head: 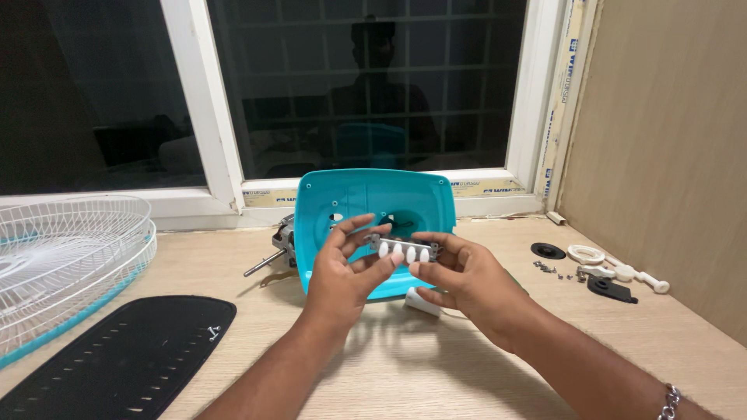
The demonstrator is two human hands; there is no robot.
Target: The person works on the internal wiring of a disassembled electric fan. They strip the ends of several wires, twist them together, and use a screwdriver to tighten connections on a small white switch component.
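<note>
Hands meet above the tabletop: left hand and right hand have fingers clamped on opposite ends of a grey switch block with white buttons, held level between them, just before the turquoise fan base.

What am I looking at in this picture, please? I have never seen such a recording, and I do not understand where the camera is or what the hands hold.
There is one picture, taken by a camera worn on a person's head, looking down at their own two bare hands. The left hand and the right hand together hold a small grey switch block with four white oval buttons. Behind it stands a turquoise plastic fan housing on a light wooden table. At the left lie white wire fan guards and a black perforated plastic panel. At the right lie small screws, a black round cap and white plastic fittings. A dark window is behind.
</note>
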